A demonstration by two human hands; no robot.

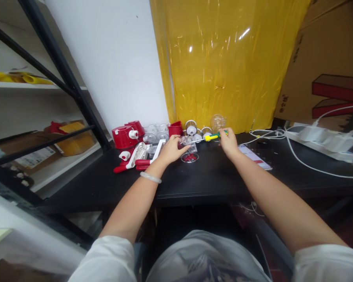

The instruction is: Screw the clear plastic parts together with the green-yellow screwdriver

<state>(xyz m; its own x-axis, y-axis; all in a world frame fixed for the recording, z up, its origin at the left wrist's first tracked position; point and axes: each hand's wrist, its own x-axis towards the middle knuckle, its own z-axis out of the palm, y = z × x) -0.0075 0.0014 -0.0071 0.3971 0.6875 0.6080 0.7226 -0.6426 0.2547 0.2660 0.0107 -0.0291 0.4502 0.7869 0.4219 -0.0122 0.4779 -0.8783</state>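
Note:
In the head view my right hand (229,144) is closed around the green and yellow handle of a screwdriver (212,137). Its shaft points left, to a clear plastic part (193,148) that the fingers of my left hand (175,149) grip. Whether the tip touches the part is too small to tell. Just below it on the black table sits a clear round dish (190,161) with small red pieces inside. Left of my left hand lie white parts with red handles (143,163).
Red plastic housings (122,138), clear cups (156,131) and white-and-metal drums (191,127) line the table's back. A phone (255,157) lies right of my right hand, near white cables and a power strip (326,143). Yellow plastic sheeting (229,66) hangs behind.

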